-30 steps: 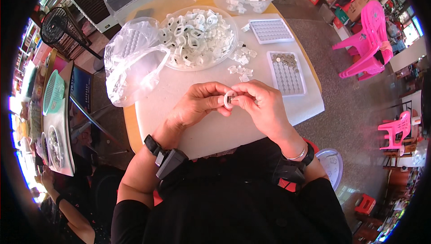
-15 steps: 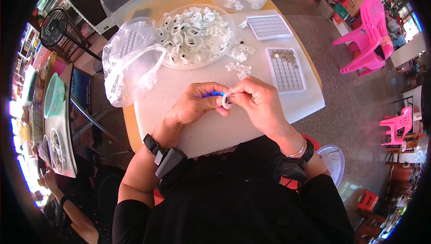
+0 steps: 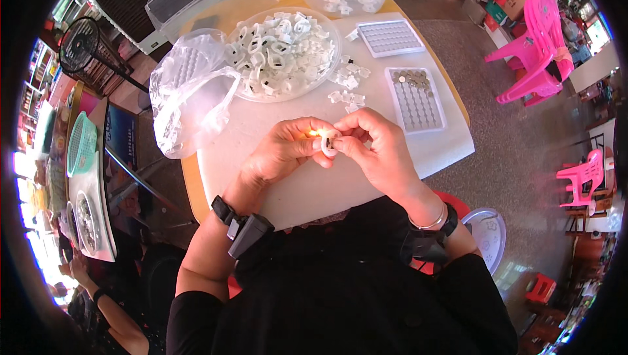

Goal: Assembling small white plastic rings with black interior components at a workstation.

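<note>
Above the near part of the table, my left hand [image 3: 278,152] and my right hand [image 3: 379,152] meet on a small white light-up plastic ring [image 3: 329,143]. The left fingers pinch one side of it, and an orange-yellow glow shines between them. On the other side, my right thumb and forefinger press against the ring, partly hiding it. A small dark spot shows on its face. Beyond the hands lie several loose clear-white plastic pieces [image 3: 347,99]. To the right is a white tray [image 3: 416,110] with rows of slots and several grey coin-shaped discs [image 3: 413,80] at its far end.
A round tray [image 3: 337,41] heaped with white plastic parts stands beyond my hands, beside a clear plastic bag [image 3: 190,97]. Farther off are a second slotted tray [image 3: 391,38] and a clear bowl [image 3: 387,3]. Pink chairs [image 3: 541,41] stand right; another person's arm [image 3: 114,312] is at lower left.
The glow at the ring has gone from blue to orange-yellow. The ring has turned slightly in my fingers, showing more of its face. Both hands stay in nearly the same place.
</note>
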`<state>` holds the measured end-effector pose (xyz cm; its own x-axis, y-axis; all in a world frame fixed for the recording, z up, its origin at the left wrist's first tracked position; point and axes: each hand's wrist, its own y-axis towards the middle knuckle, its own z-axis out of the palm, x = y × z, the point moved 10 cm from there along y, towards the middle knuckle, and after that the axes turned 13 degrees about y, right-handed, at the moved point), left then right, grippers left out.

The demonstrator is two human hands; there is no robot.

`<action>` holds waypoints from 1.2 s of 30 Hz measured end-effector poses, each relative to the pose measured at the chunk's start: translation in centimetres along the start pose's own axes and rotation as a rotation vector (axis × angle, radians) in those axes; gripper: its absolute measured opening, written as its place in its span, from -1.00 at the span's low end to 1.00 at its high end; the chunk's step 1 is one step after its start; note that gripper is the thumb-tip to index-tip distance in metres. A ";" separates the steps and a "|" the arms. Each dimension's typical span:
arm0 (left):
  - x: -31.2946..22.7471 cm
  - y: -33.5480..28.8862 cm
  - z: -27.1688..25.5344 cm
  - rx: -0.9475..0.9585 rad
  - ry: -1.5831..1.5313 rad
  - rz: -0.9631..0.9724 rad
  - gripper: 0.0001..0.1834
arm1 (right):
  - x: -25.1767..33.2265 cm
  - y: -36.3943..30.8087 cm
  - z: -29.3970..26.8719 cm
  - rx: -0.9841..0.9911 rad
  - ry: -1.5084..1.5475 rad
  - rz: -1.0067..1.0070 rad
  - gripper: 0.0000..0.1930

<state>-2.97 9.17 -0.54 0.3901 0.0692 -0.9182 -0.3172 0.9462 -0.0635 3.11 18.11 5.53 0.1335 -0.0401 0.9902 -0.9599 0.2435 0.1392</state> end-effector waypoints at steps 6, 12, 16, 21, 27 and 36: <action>0.1 0.0 0.0 -0.044 0.053 -0.039 -0.71 | 0.7 0.0 -0.1 -0.079 -0.028 -0.110 -0.89; -0.1 0.0 -0.2 -0.068 0.025 -0.026 -0.71 | 3.3 -0.9 0.6 -0.066 -0.268 -0.296 -0.82; 0.0 -0.1 -0.2 -0.066 0.074 -0.020 -0.68 | 3.5 -1.3 0.7 -0.106 -0.336 -0.394 -0.80; 0.2 -0.1 -0.6 -0.096 0.070 -0.029 -0.71 | 3.4 -1.4 1.0 -0.107 -0.370 -0.437 -0.79; 0.3 0.0 -0.9 -0.088 0.063 -0.009 -0.73 | 3.3 -1.2 1.1 -0.118 -0.376 -0.427 -0.80; -0.3 0.1 -0.9 -0.105 0.096 0.023 -0.72 | 3.9 -1.8 1.6 -0.121 -0.400 -0.471 -0.72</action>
<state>-3.86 8.93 -0.60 0.2984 0.0552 -0.9529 -0.4157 0.9062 -0.0777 4.94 15.96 9.12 0.4102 -0.5238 0.7466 -0.7824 0.2185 0.5832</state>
